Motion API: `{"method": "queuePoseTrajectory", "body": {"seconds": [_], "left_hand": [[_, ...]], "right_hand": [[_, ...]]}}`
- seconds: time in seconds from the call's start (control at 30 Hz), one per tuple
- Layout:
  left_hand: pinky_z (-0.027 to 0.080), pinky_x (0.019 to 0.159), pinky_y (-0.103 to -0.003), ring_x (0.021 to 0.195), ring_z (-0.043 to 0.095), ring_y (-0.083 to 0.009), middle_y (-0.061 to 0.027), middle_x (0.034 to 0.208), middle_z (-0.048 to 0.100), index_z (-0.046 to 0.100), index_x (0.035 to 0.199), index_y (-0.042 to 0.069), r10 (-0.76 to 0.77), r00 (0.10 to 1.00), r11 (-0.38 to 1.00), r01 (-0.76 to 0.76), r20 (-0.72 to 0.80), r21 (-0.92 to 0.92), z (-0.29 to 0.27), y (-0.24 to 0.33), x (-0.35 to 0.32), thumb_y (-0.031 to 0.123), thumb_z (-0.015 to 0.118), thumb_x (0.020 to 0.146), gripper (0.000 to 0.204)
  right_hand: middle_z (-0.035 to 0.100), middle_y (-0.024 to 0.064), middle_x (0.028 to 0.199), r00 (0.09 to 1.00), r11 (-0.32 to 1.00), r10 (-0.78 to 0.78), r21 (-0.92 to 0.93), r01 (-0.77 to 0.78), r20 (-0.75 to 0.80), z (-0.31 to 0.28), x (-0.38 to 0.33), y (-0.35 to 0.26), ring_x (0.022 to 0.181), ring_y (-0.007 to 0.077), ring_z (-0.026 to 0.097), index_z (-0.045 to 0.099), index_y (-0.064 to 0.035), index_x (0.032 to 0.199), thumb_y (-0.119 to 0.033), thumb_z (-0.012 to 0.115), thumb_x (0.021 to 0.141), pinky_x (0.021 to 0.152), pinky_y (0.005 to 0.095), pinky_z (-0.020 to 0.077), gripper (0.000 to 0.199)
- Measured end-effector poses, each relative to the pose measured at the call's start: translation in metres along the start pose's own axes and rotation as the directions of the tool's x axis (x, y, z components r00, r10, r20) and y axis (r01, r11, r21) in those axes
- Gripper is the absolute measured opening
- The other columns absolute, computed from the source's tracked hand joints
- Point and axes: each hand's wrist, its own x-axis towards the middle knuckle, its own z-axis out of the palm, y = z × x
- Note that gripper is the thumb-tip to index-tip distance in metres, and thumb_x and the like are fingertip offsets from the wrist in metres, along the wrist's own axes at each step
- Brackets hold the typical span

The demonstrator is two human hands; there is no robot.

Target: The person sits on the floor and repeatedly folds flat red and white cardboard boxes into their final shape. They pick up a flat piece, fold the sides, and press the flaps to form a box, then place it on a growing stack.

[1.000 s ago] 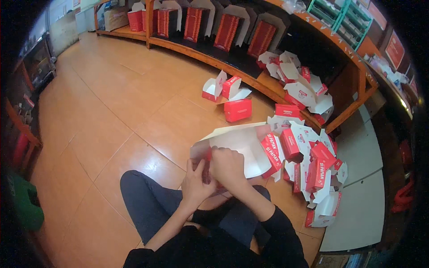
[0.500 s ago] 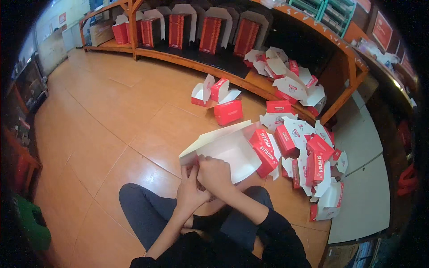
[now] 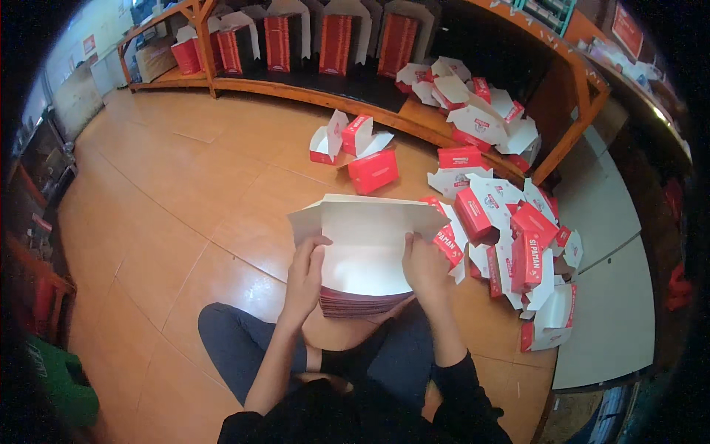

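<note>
- My left hand (image 3: 307, 270) and right hand (image 3: 423, 265) now grasp the top blank (image 3: 366, 240), lifted flat off the stack (image 3: 362, 302).
- Earlier it was bunched; folding can begin.

Two hands (image 3: 307, 277); five upright boxes (image 3: 336, 44); one flat-carton stack (image 3: 362, 302).

Red-and-white folded cartons (image 3: 510, 237) heap on the right; upright red boxes (image 3: 336, 44) line the shelf.

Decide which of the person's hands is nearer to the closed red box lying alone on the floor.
Right. The right hand lies below the closed red box, slightly to its right; the left hand sits farther down-left.
</note>
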Motion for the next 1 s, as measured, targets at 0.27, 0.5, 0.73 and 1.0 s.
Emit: {"method": "queuePoseTrajectory", "body": {"seconds": [0.27, 0.5, 0.73, 1.0], "left_hand": [[0.037, 0.1, -0.038, 0.117, 0.051, -0.0336, -0.0221, 0.122, 0.053, 0.051, 0.126, 0.003, 0.126, 0.991, 0.955, -0.112, -0.035, 0.275, 0.006, 0.006, -0.005, 0.011, 0.034, 0.097, 0.035], [0.038, 0.1, -0.037, 0.119, 0.051, -0.0325, -0.0197, 0.125, 0.054, 0.052, 0.127, 0.002, 0.112, 0.992, 0.954, -0.091, -0.06, 0.285, 0.008, 0.002, -0.007, 0.009, 0.035, 0.096, 0.035], [0.043, 0.088, -0.034, 0.108, 0.054, -0.0244, -0.0147, 0.124, 0.055, 0.054, 0.125, 0.005, 0.012, 0.996, 0.976, 0.009, -0.094, 0.216, 0.011, 0.001, -0.01, 0.015, 0.041, 0.097, 0.033], [0.044, 0.081, -0.036, 0.092, 0.053, -0.0276, -0.0161, 0.105, 0.054, 0.055, 0.12, 0.004, 0.113, 0.988, 0.932, -0.068, -0.109, 0.355, 0.013, 0.008, -0.02, 0.009, 0.046, 0.091, 0.031]], "right_hand": [[0.064, 0.0225, 0.071, 0.998, 0.999, -0.04, -0.013, 0.039, -0.054, 0.015, -0.004, 0.008, 0.066, 0.0416, 0.065, 0.067, -0.0032, 0.092, -0.028, 0.043, 0.096, 0.061, 0.0541, 0.0507, 0.034], [0.064, 0.0219, 0.069, 0.993, 0.998, -0.062, 0.021, 0.065, -0.095, 0.015, 0.002, 0.006, 0.065, 0.0402, 0.065, 0.067, -0.0028, 0.082, -0.025, 0.049, 0.092, 0.059, 0.0527, 0.0511, 0.03], [0.065, 0.0248, 0.076, 0.941, 0.982, -0.11, 0.18, 0.054, 0.321, 0.028, 0.016, 0.077, 0.072, 0.0409, 0.065, 0.066, 0.0021, 0.092, -0.037, 0.04, 0.097, 0.07, 0.051, 0.0506, 0.048], [0.065, 0.0227, 0.107, 0.671, 0.497, 0.364, 0.475, -0.726, 0.646, 0.092, 0.062, 0.265, 0.097, 0.0358, 0.065, 0.049, -0.001, 0.131, -0.055, 0.027, 0.098, 0.084, 0.0409, 0.0525, 0.067]]}}
